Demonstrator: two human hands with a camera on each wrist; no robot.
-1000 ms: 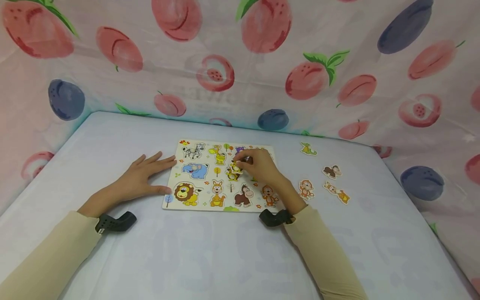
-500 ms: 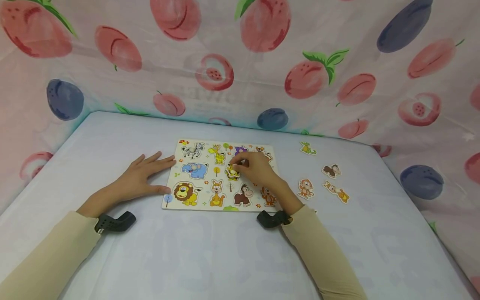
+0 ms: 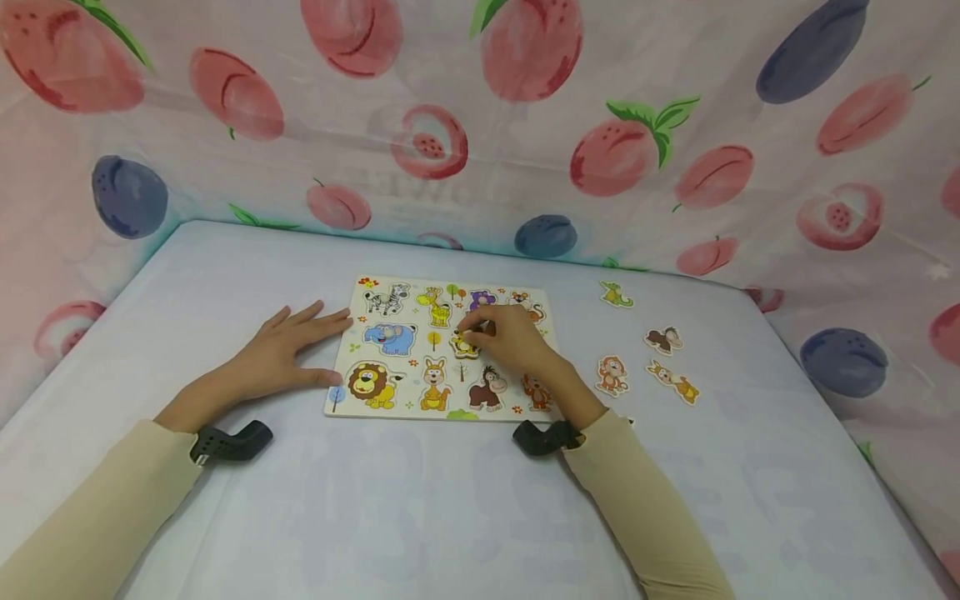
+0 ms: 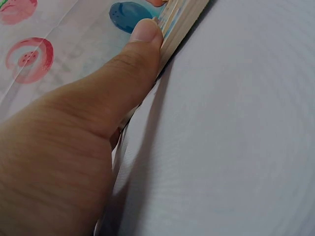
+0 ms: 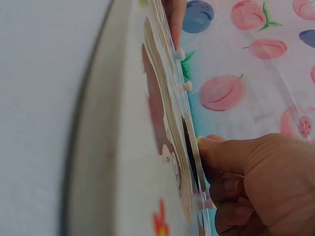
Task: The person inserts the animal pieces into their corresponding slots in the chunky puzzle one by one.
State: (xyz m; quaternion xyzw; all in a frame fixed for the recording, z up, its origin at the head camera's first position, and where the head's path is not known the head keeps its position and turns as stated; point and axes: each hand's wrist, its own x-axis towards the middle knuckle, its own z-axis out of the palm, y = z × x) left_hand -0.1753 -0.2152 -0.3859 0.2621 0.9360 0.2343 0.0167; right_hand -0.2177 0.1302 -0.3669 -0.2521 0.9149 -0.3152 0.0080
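A wooden animal puzzle board (image 3: 397, 350) lies on the table with pictures such as a zebra (image 3: 387, 300), an elephant (image 3: 390, 339) and a lion (image 3: 371, 386). My left hand (image 3: 281, 354) rests with spread fingers against the board's left edge; in the left wrist view the thumb (image 4: 133, 59) touches that edge. Over the board's middle, my right hand (image 3: 513, 340) pinches a yellow animal puzzle piece (image 3: 467, 346) by its knob, with thumb and fingertips. The right wrist view shows this piece (image 5: 193, 152) slightly tilted at the board's surface. My fingers partly hide it.
Right of the board lie loose pieces: a green crocodile (image 3: 616, 294), a brown ape (image 3: 664, 340), a monkey (image 3: 612, 376) and a kangaroo (image 3: 673, 382). Another piece (image 3: 631, 422) barely shows beside the right sleeve. A fruit-print cloth (image 3: 517, 150) hangs behind the table.
The yellow piece has come down over its matching picture, with my right hand shifting slightly left and down. My left hand has stayed in place.
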